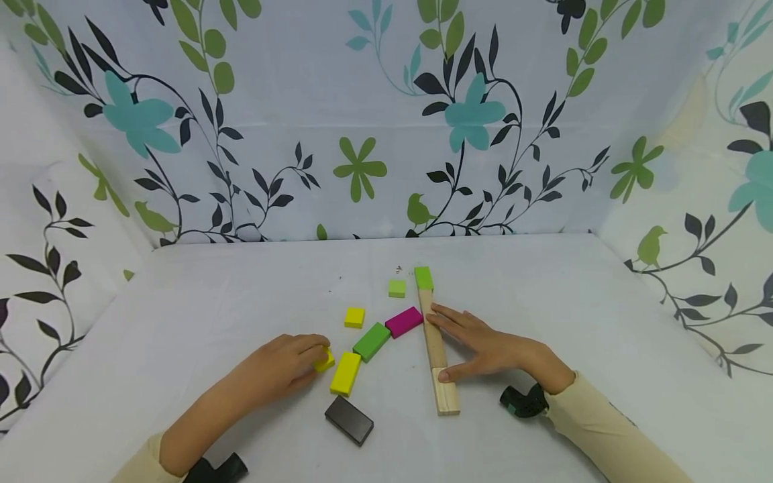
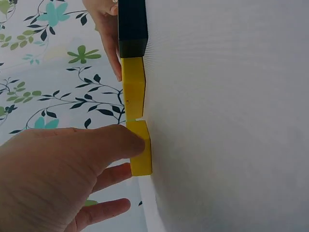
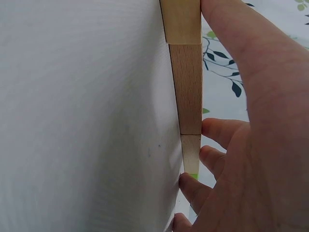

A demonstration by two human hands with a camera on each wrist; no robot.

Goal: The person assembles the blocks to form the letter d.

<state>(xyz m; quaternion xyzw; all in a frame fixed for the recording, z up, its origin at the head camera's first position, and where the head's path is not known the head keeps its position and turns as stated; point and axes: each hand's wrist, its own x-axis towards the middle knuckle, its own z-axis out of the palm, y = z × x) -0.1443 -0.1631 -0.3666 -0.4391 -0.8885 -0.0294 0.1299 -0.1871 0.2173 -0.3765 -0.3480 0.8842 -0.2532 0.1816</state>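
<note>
From where I stand, the small yellow piece point(image 1: 326, 361) sits at the fingertips of the left hand point(image 1: 282, 367), on the table's white cover point(image 1: 241, 288). Thumb and fingers pinch it from opposite sides. They hide much of it, so I can't tell its long axis.

The relation that counts, I'd judge, is with the longer yellow block point(image 1: 345, 373) just to its right, whose long axis runs near to far, its far end leaning right. Whether the two touch, I can't say for certain. The green block point(image 1: 371, 342) and the magenta block point(image 1: 404, 322) carry that line on, slanting far and right up to the wooden strip point(image 1: 435, 342).

The left hand is plainly the nearer one. The right hand point(image 1: 483, 343) lies along the strip's right side, fingers spread apart, thumb on its near section, not gripping. A dark block point(image 1: 349, 420) lies nearer; another yellow piece point(image 1: 354, 317) lies farther off, beyond the left fingertips.
</note>
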